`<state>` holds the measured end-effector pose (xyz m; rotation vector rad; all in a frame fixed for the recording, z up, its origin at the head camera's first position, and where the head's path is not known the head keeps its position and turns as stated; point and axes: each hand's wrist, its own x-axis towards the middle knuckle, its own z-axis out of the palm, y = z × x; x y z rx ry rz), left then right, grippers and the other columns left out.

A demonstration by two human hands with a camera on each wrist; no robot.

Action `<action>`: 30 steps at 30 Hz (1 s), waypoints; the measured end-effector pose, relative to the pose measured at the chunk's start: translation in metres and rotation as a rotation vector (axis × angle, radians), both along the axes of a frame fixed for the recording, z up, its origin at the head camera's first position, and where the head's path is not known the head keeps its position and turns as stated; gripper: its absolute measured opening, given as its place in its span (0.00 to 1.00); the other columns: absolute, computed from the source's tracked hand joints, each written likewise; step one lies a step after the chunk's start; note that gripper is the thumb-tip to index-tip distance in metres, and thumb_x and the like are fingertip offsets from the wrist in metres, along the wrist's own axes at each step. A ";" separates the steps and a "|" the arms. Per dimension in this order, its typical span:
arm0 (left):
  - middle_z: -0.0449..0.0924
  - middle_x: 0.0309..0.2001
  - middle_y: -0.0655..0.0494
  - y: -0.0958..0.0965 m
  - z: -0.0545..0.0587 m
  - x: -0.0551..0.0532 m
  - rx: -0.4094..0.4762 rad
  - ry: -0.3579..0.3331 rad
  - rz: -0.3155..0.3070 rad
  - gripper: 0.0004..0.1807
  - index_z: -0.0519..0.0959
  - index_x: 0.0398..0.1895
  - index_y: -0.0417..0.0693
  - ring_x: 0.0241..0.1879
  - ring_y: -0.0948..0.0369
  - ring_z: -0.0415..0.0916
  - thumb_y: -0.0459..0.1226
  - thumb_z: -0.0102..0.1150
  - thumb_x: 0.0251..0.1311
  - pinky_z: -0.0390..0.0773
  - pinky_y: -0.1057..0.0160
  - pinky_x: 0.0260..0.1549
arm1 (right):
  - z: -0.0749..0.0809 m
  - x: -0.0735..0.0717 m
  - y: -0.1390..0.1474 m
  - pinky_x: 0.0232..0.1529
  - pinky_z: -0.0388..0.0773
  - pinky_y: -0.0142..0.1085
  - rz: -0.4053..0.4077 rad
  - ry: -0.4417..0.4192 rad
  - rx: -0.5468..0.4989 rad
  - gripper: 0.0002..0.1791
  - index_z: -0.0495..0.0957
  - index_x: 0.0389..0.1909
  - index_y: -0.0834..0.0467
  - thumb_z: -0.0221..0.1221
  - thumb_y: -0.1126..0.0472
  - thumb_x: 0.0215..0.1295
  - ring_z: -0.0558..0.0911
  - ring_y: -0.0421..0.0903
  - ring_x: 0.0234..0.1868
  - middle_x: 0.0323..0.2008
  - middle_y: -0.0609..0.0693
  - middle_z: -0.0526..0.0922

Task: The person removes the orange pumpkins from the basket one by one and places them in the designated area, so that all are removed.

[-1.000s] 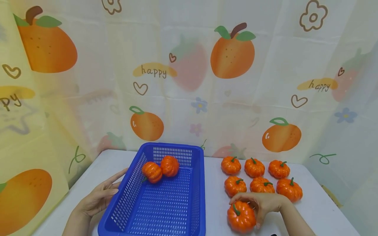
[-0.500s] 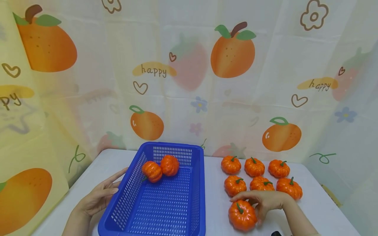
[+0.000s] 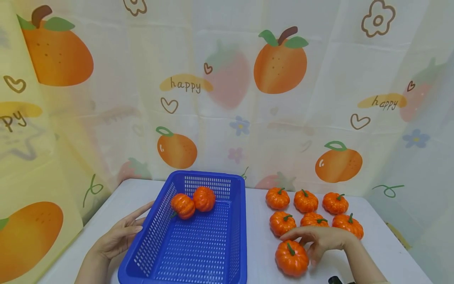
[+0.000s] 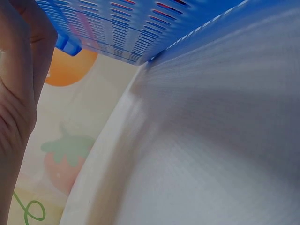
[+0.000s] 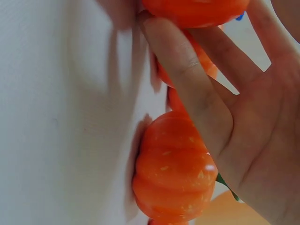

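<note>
In the head view, a blue plastic basket holds two small orange pumpkins, one tipped on its side, the other beside it. My left hand rests against the basket's left side with its fingers extended. At right, my right hand has its thumb and fingers curled round the nearest pumpkin, which sits stem up on the table. From the right wrist, the thumb reaches that pumpkin's side; the fingertips beyond are partly hidden.
Several more orange pumpkins stand in two rows behind the right hand. One looms close in the right wrist view. A fruit-print curtain hangs behind the white table. A small black object shows at the lower edge.
The pumpkin at my right hand has shifted slightly right and back, and its stem has come more upright. My right hand moved along with it. The left hand and basket stayed still.
</note>
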<state>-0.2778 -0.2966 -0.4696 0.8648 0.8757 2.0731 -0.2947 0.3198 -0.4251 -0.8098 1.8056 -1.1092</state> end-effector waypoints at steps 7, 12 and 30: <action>0.59 0.77 0.46 0.000 0.000 0.000 -0.013 -0.008 0.002 0.40 0.40 0.80 0.63 0.70 0.45 0.69 0.22 0.11 0.69 0.74 0.50 0.64 | 0.003 0.002 0.003 0.56 0.83 0.35 -0.007 -0.005 -0.023 0.42 0.62 0.72 0.60 0.63 0.70 0.53 0.79 0.45 0.58 0.69 0.51 0.72; 0.57 0.77 0.45 0.000 0.000 -0.001 0.003 -0.001 -0.007 0.40 0.39 0.80 0.62 0.71 0.45 0.67 0.21 0.10 0.69 0.73 0.50 0.65 | 0.010 0.002 0.002 0.60 0.80 0.33 -0.006 -0.001 -0.047 0.41 0.61 0.72 0.63 0.62 0.70 0.54 0.78 0.47 0.62 0.71 0.63 0.68; 0.55 0.78 0.45 0.000 -0.001 -0.001 0.025 0.003 -0.025 0.40 0.36 0.80 0.61 0.71 0.44 0.66 0.22 0.09 0.69 0.71 0.49 0.67 | 0.054 0.000 -0.035 0.56 0.82 0.31 -0.159 0.277 0.025 0.30 0.70 0.68 0.54 0.63 0.60 0.65 0.73 0.67 0.64 0.67 0.63 0.72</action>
